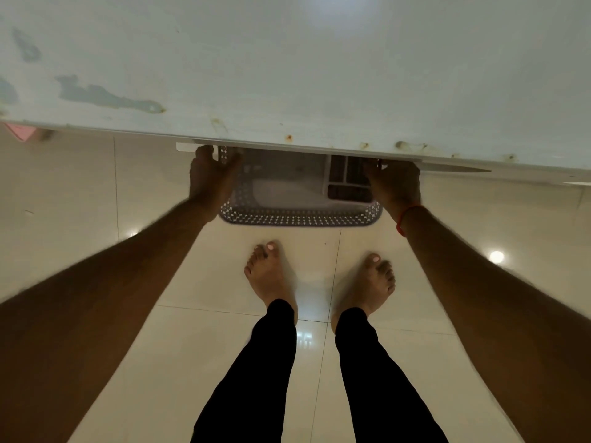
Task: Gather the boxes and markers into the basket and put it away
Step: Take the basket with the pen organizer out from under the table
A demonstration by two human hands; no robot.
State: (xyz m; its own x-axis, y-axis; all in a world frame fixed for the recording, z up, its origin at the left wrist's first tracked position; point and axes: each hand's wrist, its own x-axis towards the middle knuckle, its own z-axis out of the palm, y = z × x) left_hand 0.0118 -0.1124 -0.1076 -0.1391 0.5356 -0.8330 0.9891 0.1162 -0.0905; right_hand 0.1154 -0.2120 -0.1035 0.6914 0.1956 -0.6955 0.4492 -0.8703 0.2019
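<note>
Head view, looking straight down past the edge of a white table [287, 75] to a tiled floor [96, 193]. The grey perforated basket [300, 216] lies low, partly under the table's edge and just ahead of the person's bare feet [268, 270]. The left hand [211, 180] grips its left end, with fingers curled over the rim. The right hand [395, 183], marked by a red thread [403, 219] at the wrist, grips its right end, though its fingertips are hidden by the table edge. Inside the basket are a pale box [287, 188] and a compartmented box [350, 180] with dark cells. No markers can be made out, and the far part of the load is hidden. Judged from this, gathering appears complete and the putting-away step is in hand. Whether the basket already rests on a shelf or the floor, or hangs in the grip, cannot be told. Release of both hands is left.
</note>
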